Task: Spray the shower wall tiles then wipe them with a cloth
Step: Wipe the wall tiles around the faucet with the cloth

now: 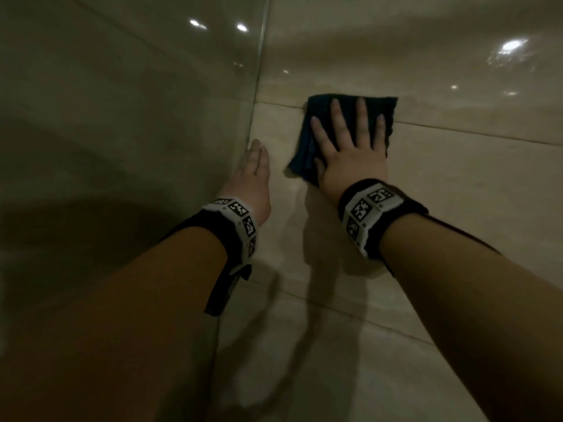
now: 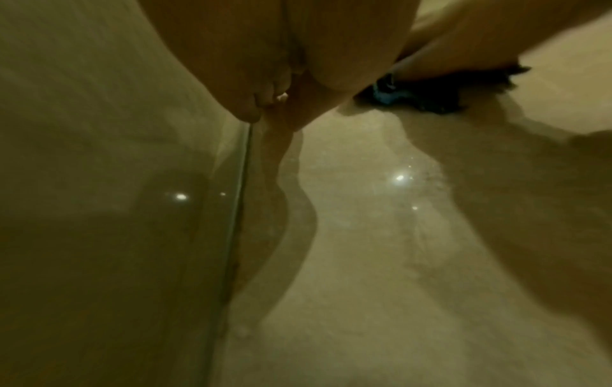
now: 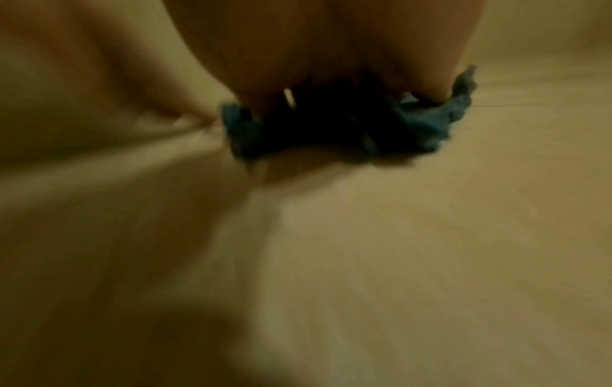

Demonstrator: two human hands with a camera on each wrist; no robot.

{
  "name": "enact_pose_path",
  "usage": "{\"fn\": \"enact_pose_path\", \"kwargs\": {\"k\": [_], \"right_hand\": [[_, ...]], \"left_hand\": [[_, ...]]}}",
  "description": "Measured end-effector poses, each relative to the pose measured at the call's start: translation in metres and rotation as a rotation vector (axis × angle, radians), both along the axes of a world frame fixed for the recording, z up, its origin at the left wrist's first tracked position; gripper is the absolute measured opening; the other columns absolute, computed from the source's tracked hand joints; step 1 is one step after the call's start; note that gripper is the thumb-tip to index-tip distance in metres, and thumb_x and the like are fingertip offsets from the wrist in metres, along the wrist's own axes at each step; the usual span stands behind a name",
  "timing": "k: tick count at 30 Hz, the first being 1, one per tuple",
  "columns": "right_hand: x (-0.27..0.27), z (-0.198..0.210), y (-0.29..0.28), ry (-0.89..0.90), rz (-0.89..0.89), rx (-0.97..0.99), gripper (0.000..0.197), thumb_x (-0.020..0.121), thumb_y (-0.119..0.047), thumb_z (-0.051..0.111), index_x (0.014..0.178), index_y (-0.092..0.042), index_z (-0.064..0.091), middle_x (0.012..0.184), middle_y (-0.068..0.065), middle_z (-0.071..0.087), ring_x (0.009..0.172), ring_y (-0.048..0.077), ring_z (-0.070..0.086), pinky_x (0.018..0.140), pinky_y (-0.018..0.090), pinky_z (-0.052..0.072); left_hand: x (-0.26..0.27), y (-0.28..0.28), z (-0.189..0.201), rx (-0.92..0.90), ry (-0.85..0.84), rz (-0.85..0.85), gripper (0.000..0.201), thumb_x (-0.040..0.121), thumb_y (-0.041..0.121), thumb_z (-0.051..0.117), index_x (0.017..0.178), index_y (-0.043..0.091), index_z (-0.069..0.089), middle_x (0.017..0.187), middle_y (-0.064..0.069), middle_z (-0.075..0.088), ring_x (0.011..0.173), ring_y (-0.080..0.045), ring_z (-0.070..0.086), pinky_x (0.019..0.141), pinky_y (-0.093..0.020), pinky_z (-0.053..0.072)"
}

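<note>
A dark blue cloth [image 1: 307, 147] lies flat against the beige wall tiles [image 1: 457, 178]. My right hand [image 1: 350, 141] presses it to the wall with spread, straight fingers. In the right wrist view the cloth [image 3: 424, 123] bunches under the palm. My left hand [image 1: 254, 166] rests with straight fingers on the tiles beside the glass edge, holding nothing. The left wrist view shows the left fingers [image 2: 251, 104] at the glass edge and the cloth [image 2: 430, 99] off to the right. No spray bottle is in view.
A glass shower panel [image 1: 122, 117] stands on the left, and its edge [image 1: 259, 86] meets the tiled wall close to my left hand. Grout lines cross the tiles. Light spots reflect on the wet upper right wall [image 1: 511, 47].
</note>
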State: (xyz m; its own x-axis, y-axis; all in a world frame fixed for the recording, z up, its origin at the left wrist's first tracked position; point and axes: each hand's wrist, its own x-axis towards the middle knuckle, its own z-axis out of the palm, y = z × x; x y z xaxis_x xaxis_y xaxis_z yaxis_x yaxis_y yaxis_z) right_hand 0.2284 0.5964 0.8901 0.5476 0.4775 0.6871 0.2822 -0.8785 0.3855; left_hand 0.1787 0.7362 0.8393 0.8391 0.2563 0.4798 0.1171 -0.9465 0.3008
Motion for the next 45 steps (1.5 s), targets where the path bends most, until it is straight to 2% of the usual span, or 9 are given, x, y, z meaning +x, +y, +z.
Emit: {"fn": "enact_pose_path", "kwargs": {"k": [9,15,19,22,28,32,35,42,45], "right_hand": [[0.0,-0.095,-0.037,0.083,0.052,-0.129,0.061,0.098,-0.045,0.017,0.145,-0.033,-0.019,0.14,-0.006,-0.04,0.14,0.03,-0.028,0.106,0.05,-0.027],[0.004,-0.059,-0.057,-0.024,0.055,-0.183,0.06,0.098,-0.044,0.023,0.148,-0.033,-0.008,0.158,-0.003,-0.016,0.144,0.029,-0.016,0.112,0.047,-0.017],[0.009,0.0,-0.077,-0.072,-0.036,-0.016,0.06,0.097,-0.049,0.019,0.147,-0.035,-0.012,0.157,-0.003,-0.018,0.144,0.029,-0.018,0.114,0.048,-0.013],[0.01,0.007,-0.086,-0.082,-0.025,0.012,0.061,0.097,-0.048,0.02,0.147,-0.034,-0.01,0.157,-0.001,-0.017,0.144,0.03,-0.018,0.115,0.048,-0.012],[0.013,-0.073,-0.104,-0.108,0.024,0.109,0.06,0.094,-0.046,0.02,0.149,-0.03,0.002,0.159,0.003,0.001,0.145,0.034,-0.001,0.115,0.05,-0.009],[0.011,-0.098,-0.115,-0.057,-0.014,0.081,0.058,0.094,-0.047,0.018,0.144,-0.032,-0.008,0.153,-0.003,-0.013,0.144,0.03,-0.008,0.111,0.044,-0.02],[0.008,-0.086,-0.121,-0.036,-0.032,0.027,0.06,0.097,-0.046,0.02,0.145,-0.035,-0.013,0.157,-0.004,-0.016,0.144,0.029,-0.016,0.109,0.043,-0.026],[0.006,0.003,-0.159,-0.024,-0.16,0.192,0.061,0.096,-0.048,0.017,0.147,-0.032,-0.014,0.157,0.001,-0.021,0.143,0.031,-0.02,0.117,0.048,-0.01],[0.004,-0.001,-0.165,-0.041,-0.127,0.217,0.061,0.096,-0.048,0.018,0.147,-0.031,-0.012,0.157,0.002,-0.019,0.144,0.032,-0.018,0.117,0.048,-0.009]], "left_hand": [[0.007,-0.02,-0.005,-0.035,-0.046,0.017,0.085,0.088,-0.01,0.036,0.147,0.014,-0.019,0.153,0.001,-0.031,0.147,-0.017,-0.011,0.117,-0.028,0.014],[0.011,-0.032,0.0,0.041,-0.169,-0.071,0.089,0.084,-0.013,0.037,0.148,0.019,-0.015,0.155,0.001,-0.028,0.146,-0.017,-0.017,0.116,-0.027,0.014],[0.016,-0.05,0.014,0.066,-0.252,-0.113,0.09,0.082,-0.016,0.036,0.149,0.018,-0.012,0.156,-0.002,-0.024,0.146,-0.02,-0.016,0.115,-0.024,0.008],[0.024,-0.065,0.022,0.106,-0.321,-0.14,0.086,0.082,-0.013,0.036,0.149,0.014,-0.011,0.157,-0.004,-0.021,0.146,-0.021,-0.014,0.116,-0.024,0.007],[0.034,-0.077,0.015,0.131,-0.361,-0.147,0.086,0.08,-0.011,0.036,0.149,0.014,-0.009,0.158,-0.003,-0.019,0.146,-0.023,-0.013,0.118,-0.027,0.011],[0.036,-0.08,0.014,0.148,-0.361,-0.113,0.076,0.088,-0.003,0.033,0.149,0.012,-0.008,0.158,-0.006,-0.017,0.147,-0.025,-0.012,0.12,-0.031,0.005],[0.034,-0.085,0.012,0.167,-0.372,-0.071,0.072,0.093,0.007,0.035,0.149,0.015,-0.009,0.158,-0.006,-0.017,0.147,-0.026,-0.011,0.12,-0.035,0.005],[0.034,-0.112,0.02,0.446,-0.425,-0.144,0.071,0.095,0.02,0.038,0.149,0.013,-0.008,0.158,-0.012,-0.015,0.146,-0.033,-0.011,0.12,-0.041,0.0],[0.038,-0.127,0.025,0.456,-0.4,-0.156,0.072,0.097,0.026,0.037,0.149,0.014,-0.011,0.157,-0.01,-0.017,0.146,-0.031,-0.012,0.12,-0.04,0.0]]}}
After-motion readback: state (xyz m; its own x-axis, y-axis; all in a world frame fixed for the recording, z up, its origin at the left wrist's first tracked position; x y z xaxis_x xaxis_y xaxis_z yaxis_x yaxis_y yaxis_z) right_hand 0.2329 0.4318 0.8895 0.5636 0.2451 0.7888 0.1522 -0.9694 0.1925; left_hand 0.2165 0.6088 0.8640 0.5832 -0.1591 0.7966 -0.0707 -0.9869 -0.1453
